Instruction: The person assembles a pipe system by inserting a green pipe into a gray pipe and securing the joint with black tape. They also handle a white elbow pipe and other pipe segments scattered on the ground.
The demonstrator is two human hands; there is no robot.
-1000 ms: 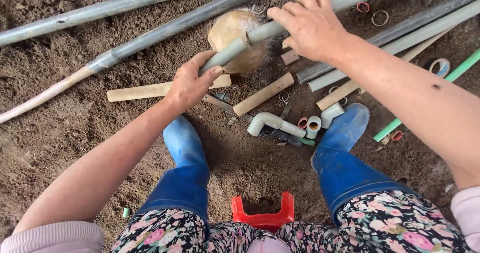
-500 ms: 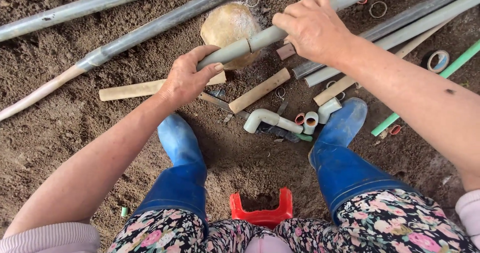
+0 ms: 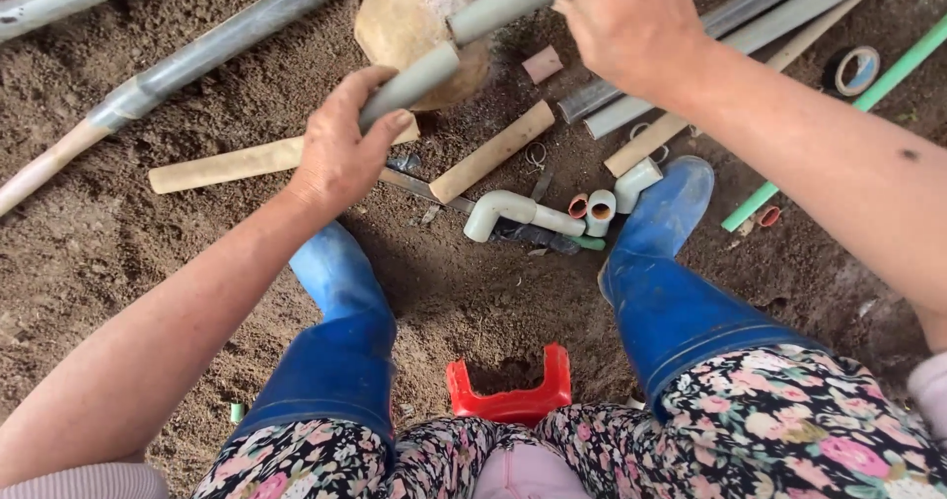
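My left hand [image 3: 343, 146] grips the near end of a grey plastic pipe [image 3: 464, 40] that runs up and to the right, held off the soil. My right hand [image 3: 631, 21] is closed around the same pipe farther along, at the top edge of the view. A joint in the pipe shows between the two hands. Behind the pipe lies a rounded tan stone [image 3: 409, 16]. My blue rubber boots [image 3: 340, 302] [image 3: 661, 262] stand on the dark soil below.
A grey elbow pipe fitting [image 3: 508, 210] and short white couplings [image 3: 602, 210] lie between the boots. Bamboo-coloured sticks [image 3: 493, 151], long grey pipes [image 3: 217, 50], a green pipe [image 3: 838, 129] and a tape roll [image 3: 853, 68] lie around. A red stool [image 3: 508, 395] is under me.
The view has moved closer to the hands and pipe. Both hands stay on the pipe, which now sits higher in the frame; the right hand has shifted toward the top edge.
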